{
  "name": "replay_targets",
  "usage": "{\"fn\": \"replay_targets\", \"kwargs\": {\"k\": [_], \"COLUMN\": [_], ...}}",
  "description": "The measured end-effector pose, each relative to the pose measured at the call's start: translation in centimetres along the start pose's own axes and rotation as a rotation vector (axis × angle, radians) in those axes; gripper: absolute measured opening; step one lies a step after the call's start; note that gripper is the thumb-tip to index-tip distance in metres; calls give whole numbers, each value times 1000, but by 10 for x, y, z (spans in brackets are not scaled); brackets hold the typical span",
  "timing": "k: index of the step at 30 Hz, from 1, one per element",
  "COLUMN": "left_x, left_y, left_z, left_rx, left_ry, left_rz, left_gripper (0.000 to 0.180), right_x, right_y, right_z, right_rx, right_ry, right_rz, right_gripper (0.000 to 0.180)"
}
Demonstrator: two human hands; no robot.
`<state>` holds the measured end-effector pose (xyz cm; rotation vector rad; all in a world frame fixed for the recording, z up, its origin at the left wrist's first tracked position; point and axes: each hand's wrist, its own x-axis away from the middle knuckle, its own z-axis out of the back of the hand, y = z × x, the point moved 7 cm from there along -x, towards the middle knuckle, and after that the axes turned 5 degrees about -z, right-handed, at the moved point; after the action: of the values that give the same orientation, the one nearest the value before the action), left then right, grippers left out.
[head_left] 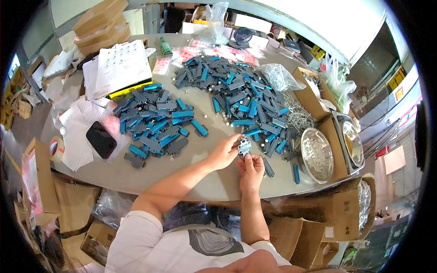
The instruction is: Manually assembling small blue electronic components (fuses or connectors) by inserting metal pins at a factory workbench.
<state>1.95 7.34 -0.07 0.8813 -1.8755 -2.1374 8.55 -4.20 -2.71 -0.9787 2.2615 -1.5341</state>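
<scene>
Your left hand (224, 154) and right hand (251, 169) meet over the near middle of the grey table (191, 175), and between them you hold one small grey metal part (244, 146). The left fingers pinch its left edge from the side. The right fingers close on it from below, thumb up against its lower edge. Both hands are closed narrowly on the part, and it is lifted just clear of the tabletop.

As for progress, it looks like you are somewhere in the middle. To the left sits a pile of blue and grey pieces (154, 123), and a larger heap (241, 93) spreads across the far right of the table, reaching almost to your hands. Which pile is finished and which is waiting, the picture does not say. Just right of your hands stands a round metal bowl (317, 155) of small white bits, with loose screws (295, 113) beyond it. A black phone (101, 139) lies on papers at the left.
</scene>
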Motion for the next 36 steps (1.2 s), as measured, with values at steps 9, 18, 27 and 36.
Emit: {"fn": "replay_targets", "kwargs": {"k": [9, 18, 27, 36], "left_x": [6, 8, 11, 6], "left_y": [-5, -10, -21, -9], "left_z": [5, 3, 6, 12], "left_rx": [314, 513, 563, 454], "left_ry": [170, 271, 321, 187], "left_rz": [117, 274, 325, 259], "left_gripper": [32, 32, 38, 17], "right_x": [3, 5, 3, 13], "right_y": [-2, -3, 1, -14], "right_z": [-1, -4, -1, -11], "right_rx": [305, 371, 297, 597], "right_ry": [45, 72, 36, 176], "right_rz": [155, 171, 188, 150], "right_gripper": [14, 15, 14, 19]}}
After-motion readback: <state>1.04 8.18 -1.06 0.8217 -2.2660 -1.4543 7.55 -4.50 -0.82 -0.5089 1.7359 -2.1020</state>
